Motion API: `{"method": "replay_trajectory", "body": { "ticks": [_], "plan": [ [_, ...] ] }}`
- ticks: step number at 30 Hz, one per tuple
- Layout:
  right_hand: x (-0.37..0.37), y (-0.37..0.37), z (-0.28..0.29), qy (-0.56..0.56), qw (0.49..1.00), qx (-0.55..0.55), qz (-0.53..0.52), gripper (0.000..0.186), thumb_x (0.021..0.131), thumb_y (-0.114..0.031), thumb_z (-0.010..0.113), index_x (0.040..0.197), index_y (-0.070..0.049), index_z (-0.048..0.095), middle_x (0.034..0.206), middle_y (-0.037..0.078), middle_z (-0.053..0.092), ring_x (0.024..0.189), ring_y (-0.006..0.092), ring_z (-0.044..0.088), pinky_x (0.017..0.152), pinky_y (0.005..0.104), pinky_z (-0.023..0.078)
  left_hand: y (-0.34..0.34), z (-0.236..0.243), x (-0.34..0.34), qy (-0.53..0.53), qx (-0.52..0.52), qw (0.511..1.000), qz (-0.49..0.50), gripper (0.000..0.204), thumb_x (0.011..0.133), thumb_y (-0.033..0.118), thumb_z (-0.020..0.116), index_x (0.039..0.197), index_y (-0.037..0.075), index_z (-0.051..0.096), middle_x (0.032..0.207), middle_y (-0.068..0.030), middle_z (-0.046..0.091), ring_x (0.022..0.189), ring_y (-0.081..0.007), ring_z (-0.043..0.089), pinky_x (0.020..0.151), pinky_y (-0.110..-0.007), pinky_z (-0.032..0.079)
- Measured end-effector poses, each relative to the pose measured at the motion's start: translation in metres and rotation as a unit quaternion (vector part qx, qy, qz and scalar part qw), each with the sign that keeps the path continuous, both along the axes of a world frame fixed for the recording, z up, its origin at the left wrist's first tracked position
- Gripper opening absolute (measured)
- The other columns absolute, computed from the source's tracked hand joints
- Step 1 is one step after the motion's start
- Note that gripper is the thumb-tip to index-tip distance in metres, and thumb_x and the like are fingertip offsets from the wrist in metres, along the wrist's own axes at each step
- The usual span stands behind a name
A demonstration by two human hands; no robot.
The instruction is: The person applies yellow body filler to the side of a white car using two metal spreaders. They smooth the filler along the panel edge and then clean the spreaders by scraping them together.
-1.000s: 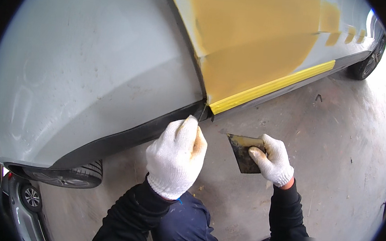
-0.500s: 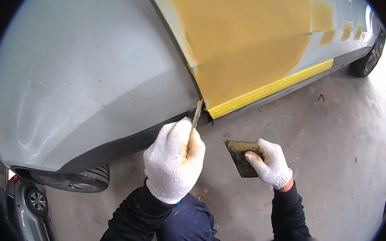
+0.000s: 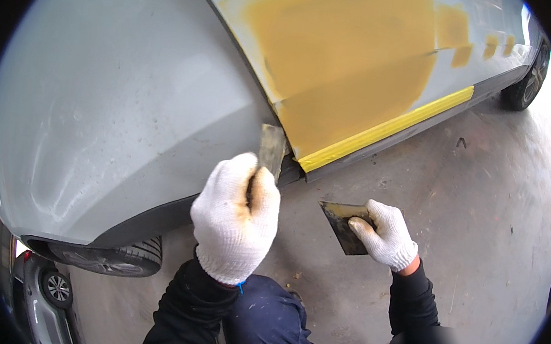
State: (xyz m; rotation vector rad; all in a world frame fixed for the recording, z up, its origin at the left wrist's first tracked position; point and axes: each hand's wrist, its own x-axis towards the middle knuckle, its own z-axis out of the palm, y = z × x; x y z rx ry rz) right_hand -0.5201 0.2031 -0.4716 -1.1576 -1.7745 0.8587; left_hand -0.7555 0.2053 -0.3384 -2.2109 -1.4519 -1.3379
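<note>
My left hand, in a white knit glove, grips a flat filler spreader and holds its blade against the lower edge of a grey car panel, beside the door gap. My right hand, also gloved, holds a dark square mixing board flat, a little lower and to the right, away from the car. On the car door lies a wide patch of yellow filler. A strip of yellow masking tape runs along the door's lower edge.
The car's front wheel sits at the lower left and its rear wheel at the upper right. Another grey car stands at the lower left edge. Bare concrete floor spreads to the right. My knees are below in dark trousers.
My left hand has risen and turned, bringing the spreader from a low tucked position up onto the panel's edge. The right hand with the board has barely moved.
</note>
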Motion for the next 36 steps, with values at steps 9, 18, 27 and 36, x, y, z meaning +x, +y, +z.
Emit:
{"method": "replay_trajectory", "body": {
  "ticks": [9,18,27,36],
  "plan": [
    [-0.001,-0.001,0.004,-0.007,1.0,-0.014,-0.007,0.029,0.093,-0.022,0.071,0.082,0.001,0.057,0.072,0.024,0.057,0.065,0.0432,0.06,0.059,0.043,0.048,0.0,0.02,-0.001,-0.051,-0.01,0.999,-0.008,0.011,0.091,0.0,0.07,0.101,-0.003,0.067,0.088,-0.0147,0.069,0.075,-0.026,0.07,0.071,-0.032,0.056],
    [-0.001,-0.003,0.007,-0.008,1.0,0.013,-0.011,0.028,0.093,-0.022,0.071,0.084,0.0,0.058,0.072,0.024,0.059,0.065,0.0433,0.061,0.059,0.0438,0.049,0.006,0.027,-0.005,-0.068,0.024,0.996,-0.048,0.011,0.096,0.002,0.068,0.103,-0.005,0.066,0.081,-0.0077,0.067,0.07,-0.0076,0.062,0.064,-0.025,0.053],
    [-0.002,-0.004,0.01,-0.01,1.0,-0.001,-0.01,0.028,0.094,-0.023,0.071,0.084,0.0,0.058,0.072,0.023,0.059,0.064,0.0418,0.06,0.06,0.0433,0.049,0.003,0.037,-0.002,-0.1,-0.005,0.994,-0.054,0.01,0.095,0.002,0.068,0.103,-0.006,0.066,0.08,-0.0062,0.067,0.069,-0.0062,0.06,0.063,-0.024,0.052],
    [-0.005,-0.004,0.006,-0.005,1.0,0.001,0.006,0.029,0.094,-0.025,0.07,0.085,0.0,0.059,0.077,0.024,0.061,0.072,0.0445,0.062,0.064,0.0452,0.05,0.004,0.059,-0.001,-0.09,-0.047,0.994,-0.038,0.009,0.095,0.002,0.066,0.101,-0.005,0.065,0.08,-0.005,0.066,0.068,-0.0055,0.057,0.062,-0.023,0.049]
  ]
}}
